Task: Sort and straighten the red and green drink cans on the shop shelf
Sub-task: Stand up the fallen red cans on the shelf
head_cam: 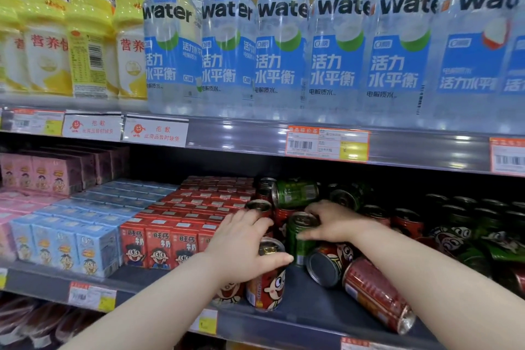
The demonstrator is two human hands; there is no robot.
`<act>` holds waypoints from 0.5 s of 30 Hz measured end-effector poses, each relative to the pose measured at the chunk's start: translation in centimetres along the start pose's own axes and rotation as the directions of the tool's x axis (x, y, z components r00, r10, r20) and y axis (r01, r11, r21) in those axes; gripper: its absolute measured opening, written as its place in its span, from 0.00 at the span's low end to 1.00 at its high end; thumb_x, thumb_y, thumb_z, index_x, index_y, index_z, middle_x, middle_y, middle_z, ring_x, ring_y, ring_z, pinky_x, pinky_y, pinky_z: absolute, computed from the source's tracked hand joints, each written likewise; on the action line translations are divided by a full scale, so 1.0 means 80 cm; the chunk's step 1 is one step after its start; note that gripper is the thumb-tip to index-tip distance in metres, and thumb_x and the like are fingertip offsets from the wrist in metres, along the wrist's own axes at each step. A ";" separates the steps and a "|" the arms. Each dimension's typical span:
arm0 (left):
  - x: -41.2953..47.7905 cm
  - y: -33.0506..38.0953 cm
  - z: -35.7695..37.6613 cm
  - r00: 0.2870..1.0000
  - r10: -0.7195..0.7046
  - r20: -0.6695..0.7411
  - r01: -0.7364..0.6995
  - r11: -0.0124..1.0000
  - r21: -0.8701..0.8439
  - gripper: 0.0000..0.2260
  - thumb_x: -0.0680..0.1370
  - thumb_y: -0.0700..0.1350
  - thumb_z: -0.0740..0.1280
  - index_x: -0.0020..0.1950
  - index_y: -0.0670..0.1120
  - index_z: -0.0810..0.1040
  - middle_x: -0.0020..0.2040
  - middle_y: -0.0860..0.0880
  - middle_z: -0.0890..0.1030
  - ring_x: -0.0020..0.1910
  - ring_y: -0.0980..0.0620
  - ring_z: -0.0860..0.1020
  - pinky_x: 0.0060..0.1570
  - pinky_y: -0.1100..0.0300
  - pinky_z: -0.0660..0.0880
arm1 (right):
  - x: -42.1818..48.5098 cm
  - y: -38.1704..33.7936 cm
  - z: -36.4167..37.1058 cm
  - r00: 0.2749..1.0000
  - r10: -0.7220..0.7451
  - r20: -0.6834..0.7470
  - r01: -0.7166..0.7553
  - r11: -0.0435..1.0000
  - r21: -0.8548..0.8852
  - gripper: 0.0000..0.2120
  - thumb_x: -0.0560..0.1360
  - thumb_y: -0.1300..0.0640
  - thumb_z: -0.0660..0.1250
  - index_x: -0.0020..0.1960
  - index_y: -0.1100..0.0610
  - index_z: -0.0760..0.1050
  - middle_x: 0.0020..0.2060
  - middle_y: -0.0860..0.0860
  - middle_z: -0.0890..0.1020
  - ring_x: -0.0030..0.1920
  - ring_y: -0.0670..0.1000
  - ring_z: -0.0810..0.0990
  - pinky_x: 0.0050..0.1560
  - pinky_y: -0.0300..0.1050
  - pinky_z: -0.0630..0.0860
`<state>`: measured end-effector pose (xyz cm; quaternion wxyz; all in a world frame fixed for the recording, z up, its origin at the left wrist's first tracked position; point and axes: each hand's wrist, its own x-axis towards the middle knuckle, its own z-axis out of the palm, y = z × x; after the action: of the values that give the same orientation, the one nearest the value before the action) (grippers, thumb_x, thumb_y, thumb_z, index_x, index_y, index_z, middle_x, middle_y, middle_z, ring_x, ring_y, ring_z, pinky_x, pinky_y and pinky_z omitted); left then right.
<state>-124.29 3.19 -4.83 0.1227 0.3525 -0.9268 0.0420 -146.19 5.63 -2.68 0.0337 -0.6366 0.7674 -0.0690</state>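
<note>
Red and green drink cans stand and lie mixed on the middle shelf (312,312). My left hand (241,239) wraps the top of an upright red can (268,290) at the shelf front. My right hand (338,221) grips an upright green can (298,241) just behind it. A red can (377,295) lies on its side to the right, beside another toppled red can (329,261) showing its silver base. A green can (297,193) lies across upright red cans further back. More green cans (483,247) lie jumbled at the right.
Red milk cartons (159,241) and blue cartons (65,247) fill the shelf left of the cans, pink cartons (37,176) beyond. Water bottles (284,45) and yellow bottles (45,37) stand on the shelf above. Price tags line the shelf edges.
</note>
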 end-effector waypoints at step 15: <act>0.012 0.007 0.006 0.969 -0.068 0.237 0.065 0.998 0.019 0.40 0.72 0.71 0.51 0.77 0.50 0.50 0.78 0.46 0.53 0.76 0.44 0.52 0.74 0.48 0.49 | -0.022 -0.020 0.023 0.984 -0.174 0.022 0.159 0.936 0.315 0.32 0.72 0.50 0.71 0.72 0.54 0.62 0.69 0.51 0.70 0.67 0.49 0.70 0.63 0.37 0.66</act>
<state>-125.46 2.94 -5.04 0.0105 0.3865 -0.9222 0.0004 -144.04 6.93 -4.31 0.1469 -0.6874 0.6891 -0.1761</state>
